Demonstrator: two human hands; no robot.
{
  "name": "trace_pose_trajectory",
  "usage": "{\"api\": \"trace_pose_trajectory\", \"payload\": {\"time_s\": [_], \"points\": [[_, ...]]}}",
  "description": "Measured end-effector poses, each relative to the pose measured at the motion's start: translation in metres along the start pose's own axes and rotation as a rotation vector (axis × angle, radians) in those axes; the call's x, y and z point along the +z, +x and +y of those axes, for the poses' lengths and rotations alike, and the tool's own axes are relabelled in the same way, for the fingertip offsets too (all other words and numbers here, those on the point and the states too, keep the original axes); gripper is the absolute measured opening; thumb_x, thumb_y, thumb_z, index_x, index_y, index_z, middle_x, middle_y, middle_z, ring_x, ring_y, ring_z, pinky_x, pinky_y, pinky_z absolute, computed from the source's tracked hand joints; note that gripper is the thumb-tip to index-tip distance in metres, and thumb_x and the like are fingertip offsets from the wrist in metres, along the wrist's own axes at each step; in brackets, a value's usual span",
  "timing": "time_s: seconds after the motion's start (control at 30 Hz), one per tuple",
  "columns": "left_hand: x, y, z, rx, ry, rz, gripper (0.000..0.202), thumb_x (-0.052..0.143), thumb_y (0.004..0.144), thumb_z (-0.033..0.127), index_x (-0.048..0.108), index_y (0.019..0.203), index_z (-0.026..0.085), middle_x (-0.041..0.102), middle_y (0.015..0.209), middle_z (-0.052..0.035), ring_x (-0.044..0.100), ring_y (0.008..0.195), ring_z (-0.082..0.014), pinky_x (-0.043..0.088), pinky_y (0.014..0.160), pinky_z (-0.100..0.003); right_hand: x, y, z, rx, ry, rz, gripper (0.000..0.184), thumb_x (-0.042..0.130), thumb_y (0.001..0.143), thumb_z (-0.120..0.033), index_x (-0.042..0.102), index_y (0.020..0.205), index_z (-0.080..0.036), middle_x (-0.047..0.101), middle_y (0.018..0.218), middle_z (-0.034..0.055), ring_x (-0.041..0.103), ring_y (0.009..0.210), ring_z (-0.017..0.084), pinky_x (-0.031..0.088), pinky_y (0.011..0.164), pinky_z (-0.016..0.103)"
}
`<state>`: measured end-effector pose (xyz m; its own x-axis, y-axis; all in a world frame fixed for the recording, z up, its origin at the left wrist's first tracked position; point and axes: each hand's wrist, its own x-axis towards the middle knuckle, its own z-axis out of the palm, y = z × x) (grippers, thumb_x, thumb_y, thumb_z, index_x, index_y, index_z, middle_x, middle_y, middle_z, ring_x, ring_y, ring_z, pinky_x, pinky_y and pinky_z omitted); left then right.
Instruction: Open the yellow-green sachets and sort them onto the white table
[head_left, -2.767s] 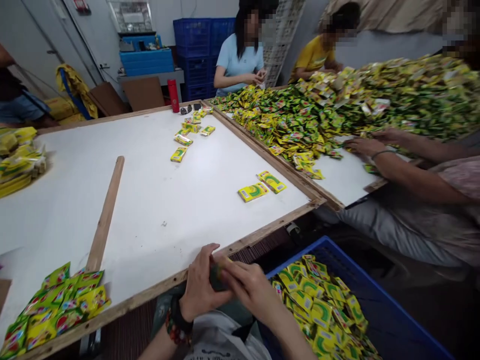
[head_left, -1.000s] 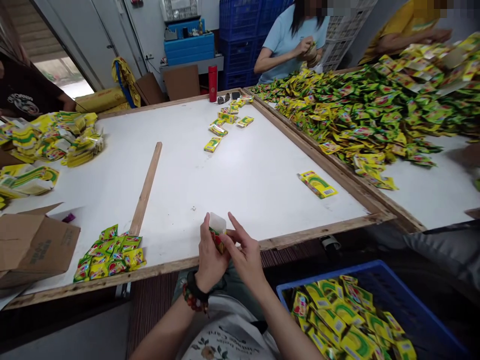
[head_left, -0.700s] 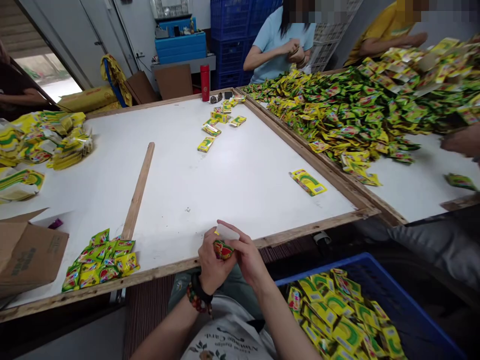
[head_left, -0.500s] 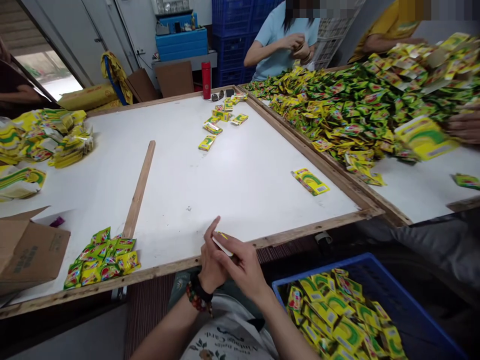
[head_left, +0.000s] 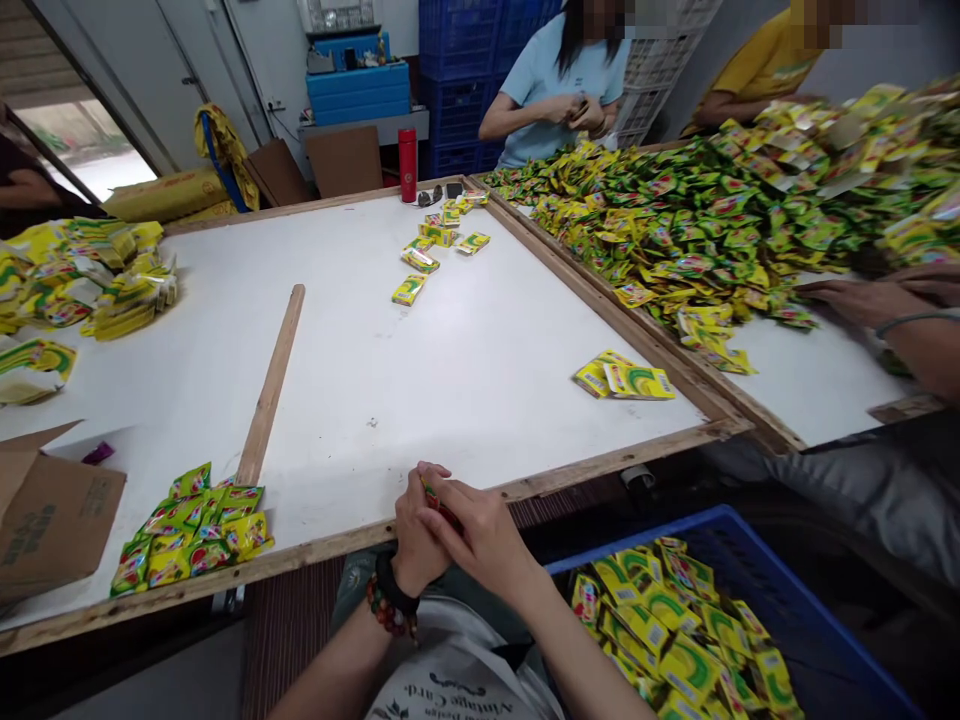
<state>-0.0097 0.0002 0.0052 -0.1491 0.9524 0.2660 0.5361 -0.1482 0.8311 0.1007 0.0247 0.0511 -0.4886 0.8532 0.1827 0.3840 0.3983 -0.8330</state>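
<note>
Close to the table's front edge, my left hand (head_left: 417, 538) and my right hand (head_left: 480, 525) are pressed together around a small printed box (head_left: 430, 491). Only a narrow red, green and yellow strip of it shows between the fingers; the rest is hidden. My fingers are closed and the right hand's lie over the left. Left of my hands, a cluster of green and yellow sachets (head_left: 199, 530) lies by the table edge. On the right part of the table, two yellow-green boxes (head_left: 637, 381) overlap.
A wooden strip (head_left: 271, 385) lies across the white table (head_left: 450, 370). Flattened cartons (head_left: 90, 275) and a cardboard box (head_left: 60, 515) sit left. Filled boxes fill a blue crate (head_left: 847, 640) below right. Past a wooden divider (head_left: 600, 300), co-workers sit around a sachet heap (head_left: 675, 220).
A second box now lies overlapping the one on the right of the table. My fingers have closed further around the box. A co-worker's hand at right has moved in over the other table.
</note>
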Motion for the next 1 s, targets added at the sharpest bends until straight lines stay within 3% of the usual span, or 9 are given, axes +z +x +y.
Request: {"api": "trace_pose_trajectory", "payload": {"time_s": [0.17, 0.27, 0.37, 0.43, 0.5, 0.63, 0.77, 0.87, 1.0], "points": [[-0.003, -0.004, 0.000, 0.228, -0.051, -0.061, 0.033, 0.049, 0.087, 0.033, 0.047, 0.118, 0.020, 0.064, 0.105, -0.0091, 0.065, 0.090, -0.0220, 0.054, 0.073, -0.034, -0.018, -0.032, -0.005, -0.040, -0.290, -0.072, 0.045, 0.032, 0.097, -0.027, 0.055, 0.135, -0.019, 0.074, 0.085, 0.0126, 0.070, 0.071, 0.023, 0.054, 0.061, 0.032], [-0.003, -0.003, 0.001, 0.281, -0.097, -0.195, 0.048, 0.063, 0.080, 0.041, 0.048, 0.122, 0.021, 0.061, 0.113, -0.0108, 0.061, 0.100, -0.0245, 0.055, 0.075, -0.035, -0.064, -0.071, 0.008, 0.342, -0.511, -0.070, 0.040, 0.037, 0.096, -0.035, 0.068, 0.117, -0.022, 0.074, 0.076, 0.0113, 0.070, 0.064, 0.025, 0.051, 0.055, 0.032], [-0.001, 0.000, 0.004, 0.117, -0.098, -0.176, 0.019, 0.055, 0.089, 0.033, 0.057, 0.103, 0.021, 0.062, 0.097, -0.0069, 0.062, 0.077, -0.0169, 0.054, 0.064, -0.028, -0.124, -0.091, 0.045, 0.717, -0.856, 0.024, 0.045, 0.050, 0.087, -0.049, 0.070, 0.113, -0.018, 0.074, 0.084, 0.0188, 0.070, 0.071, 0.035, 0.052, 0.058, 0.041], [0.001, 0.003, 0.007, 0.056, -0.100, -0.157, 0.014, 0.048, 0.092, 0.029, 0.059, 0.093, 0.020, 0.062, 0.089, -0.0052, 0.059, 0.068, -0.0144, 0.052, 0.059, -0.026, -0.162, -0.079, 0.080, 0.712, -0.943, 0.133, 0.048, 0.049, 0.087, -0.035, 0.056, 0.132, -0.019, 0.064, 0.120, 0.0217, 0.067, 0.097, 0.037, 0.053, 0.074, 0.045], [0.004, 0.005, 0.009, 0.061, -0.104, -0.160, 0.015, 0.048, 0.092, 0.029, 0.061, 0.090, 0.020, 0.062, 0.086, -0.0047, 0.060, 0.069, -0.0150, 0.052, 0.058, -0.026, -0.192, -0.048, 0.116, 0.672, -0.951, 0.181, 0.067, 0.050, 0.080, -0.016, 0.036, 0.146, -0.017, 0.042, 0.146, 0.0233, 0.046, 0.128, 0.040, 0.043, 0.096, 0.052], [0.005, 0.006, 0.009, 0.090, -0.068, -0.124, 0.015, 0.050, 0.091, 0.027, 0.062, 0.086, 0.021, 0.064, 0.083, -0.0037, 0.062, 0.071, -0.0166, 0.054, 0.061, -0.027, -0.224, 0.025, 0.165, 0.635, -0.795, 0.120, 0.085, 0.056, 0.067, -0.007, 0.031, 0.148, -0.020, 0.034, 0.150, 0.0223, 0.026, 0.138, 0.046, 0.024, 0.101, 0.070], [0.005, 0.006, 0.009, 0.085, -0.052, -0.084, 0.015, 0.049, 0.091, 0.026, 0.064, 0.090, 0.021, 0.065, 0.087, -0.0051, 0.063, 0.072, -0.0169, 0.057, 0.059, -0.028, -0.209, 0.060, 0.162, 0.461, -0.579, 0.008, 0.068, 0.059, 0.066, -0.009, 0.052, 0.133, -0.014, 0.053, 0.133, 0.0227, 0.046, 0.123, 0.038, 0.035, 0.101, 0.054], [0.008, 0.010, 0.015, 0.169, -0.008, -0.026, 0.027, 0.051, 0.091, 0.024, 0.058, 0.117, 0.022, 0.064, 0.113, -0.0096, 0.063, 0.101, -0.0220, 0.059, 0.081, -0.038, -0.165, 0.058, 0.133, 0.305, -0.350, -0.115, 0.060, 0.065, 0.070, -0.019, 0.054, 0.129, -0.014, 0.061, 0.122, 0.0149, 0.058, 0.106, 0.026, 0.045, 0.093, 0.038], [0.014, 0.019, 0.024, 0.265, 0.071, 0.005, 0.077, 0.067, 0.081, 0.028, 0.026, 0.145, 0.020, 0.043, 0.144, -0.0166, 0.040, 0.135, -0.0306, 0.042, 0.107, -0.054, -0.095, 0.034, 0.082, 0.183, 0.063, -0.309, 0.055, 0.070, 0.072, -0.049, 0.061, 0.118, -0.020, 0.070, 0.101, 0.0030, 0.064, 0.089, 0.020, 0.053, 0.076, 0.030]]}}
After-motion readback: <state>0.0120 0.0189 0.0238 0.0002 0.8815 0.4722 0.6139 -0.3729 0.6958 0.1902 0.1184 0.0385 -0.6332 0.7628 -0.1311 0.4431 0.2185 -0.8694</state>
